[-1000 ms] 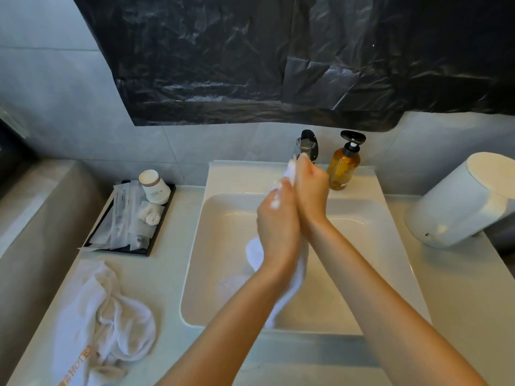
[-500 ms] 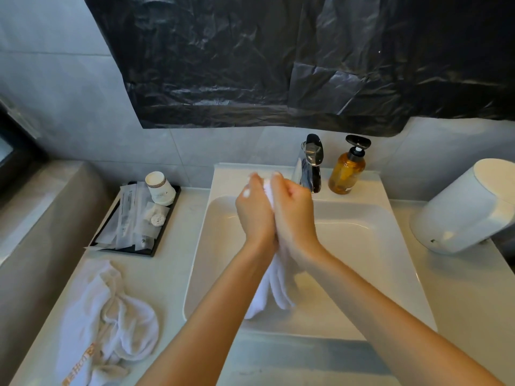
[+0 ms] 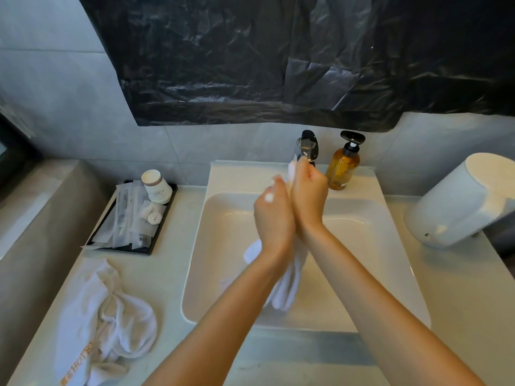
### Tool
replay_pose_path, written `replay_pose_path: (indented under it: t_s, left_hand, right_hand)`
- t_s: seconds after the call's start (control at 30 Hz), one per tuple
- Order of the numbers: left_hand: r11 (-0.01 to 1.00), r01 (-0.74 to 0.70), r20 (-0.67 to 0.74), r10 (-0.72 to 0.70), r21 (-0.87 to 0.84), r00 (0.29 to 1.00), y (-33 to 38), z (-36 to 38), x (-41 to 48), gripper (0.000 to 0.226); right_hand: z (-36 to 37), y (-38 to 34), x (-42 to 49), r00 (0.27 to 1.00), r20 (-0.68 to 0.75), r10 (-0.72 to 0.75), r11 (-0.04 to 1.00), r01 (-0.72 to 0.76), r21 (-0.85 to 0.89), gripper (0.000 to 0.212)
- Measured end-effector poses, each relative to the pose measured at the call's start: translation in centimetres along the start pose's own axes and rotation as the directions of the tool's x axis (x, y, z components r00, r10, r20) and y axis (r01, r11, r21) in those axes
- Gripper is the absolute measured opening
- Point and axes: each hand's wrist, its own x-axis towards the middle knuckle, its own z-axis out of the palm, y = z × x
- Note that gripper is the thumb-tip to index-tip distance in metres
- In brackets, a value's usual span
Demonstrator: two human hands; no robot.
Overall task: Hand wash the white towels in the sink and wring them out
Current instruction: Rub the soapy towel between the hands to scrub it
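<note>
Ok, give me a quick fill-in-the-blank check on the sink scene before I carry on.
1. The left hand and right hand grip a towel above the ____.
2. The soap bottle stands ____ of the faucet.
3. A second towel lies on the counter to the person's ____.
4. The paper cup sits on a ____ tray.
Missing: sink; right; left; black.

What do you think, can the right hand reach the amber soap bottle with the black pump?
Probably yes, once it lets go: the right hand grips the white towel, but the amber pump bottle stands close beside it with nothing between.
</note>
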Motion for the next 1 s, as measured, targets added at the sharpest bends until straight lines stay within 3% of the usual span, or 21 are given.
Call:
replay_pose_path:
  t_s: [0.13,0.17,0.23,0.3,0.4,0.47,0.6,0.77,0.8,0.9,0.93,1.0]
  left_hand:
    - [0.998,-0.024,-0.068,0.020,-0.052,0.997,1.0,-1.1,2.2,0.035]
    - [0.998,-0.002,-0.053,-0.001,-0.057,0.999,1.0,-0.9,1.6,0.036]
    - [1.000,0.003,0.032,-0.002,-0.026,0.999,0.5,-0.1,0.1,0.038]
    - [1.000,-0.015,0.063,0.016,-0.005,0.998,0.5,0.0,0.3,0.039]
    - [0.999,0.019,-0.039,-0.020,-0.038,0.999,1.3,-1.0,2.3,0.036]
    - [0.991,0.060,-0.062,-0.068,-0.119,0.996,1.5,-1.1,2.3,0.037]
    - [0.998,0.042,0.058,-0.039,-0.054,0.998,0.8,0.1,0.1,0.038]
    - [0.981,0.111,0.005,-0.112,-0.160,0.994,2.4,-1.6,2.2,0.029]
    - [0.987,0.088,0.044,-0.083,-0.136,0.996,2.5,-1.5,1.7,0.029]
    - [1.000,-0.016,0.181,0.017,-0.004,0.983,1.4,-0.6,-0.1,0.032]
    - [1.000,-0.010,0.180,0.010,0.000,0.984,1.4,-0.6,0.0,0.034]
    - [1.000,0.001,0.087,0.002,-0.030,0.996,1.7,-0.9,1.4,0.037]
  right_hand:
    - [-0.4,0.2,-3.7,0.966,0.251,-0.057,0.996,0.071,-0.046,0.048]
    - [-0.2,0.0,-2.6,0.969,0.242,-0.039,0.998,0.052,-0.047,0.048]
    - [0.1,-0.7,0.3,0.996,0.079,0.029,1.000,-0.029,0.005,0.048]
    - [0.1,-0.9,0.2,1.000,-0.007,0.022,1.000,-0.022,0.014,0.046]
    - [-0.5,-0.4,-3.6,0.974,0.216,-0.070,0.995,0.084,-0.059,0.049]
    - [-0.6,-0.5,-3.6,0.961,0.272,-0.051,0.996,0.070,-0.063,0.050]
    - [-0.2,-0.8,-0.1,1.000,-0.015,0.023,0.999,-0.023,0.042,0.046]
    - [-0.2,-0.1,-4.0,0.974,0.200,-0.105,0.986,0.128,-0.107,0.045]
    - [-0.2,-0.2,-2.9,0.979,0.177,-0.098,0.988,0.117,-0.097,0.046]
    - [-0.3,-1.0,0.3,0.996,-0.087,-0.027,1.000,0.028,0.012,0.049]
    - [-0.3,-0.9,0.1,0.993,-0.113,-0.024,0.999,0.029,0.041,0.049]
    - [-0.1,-0.6,-1.9,0.996,-0.022,-0.087,0.996,0.086,-0.007,0.050]
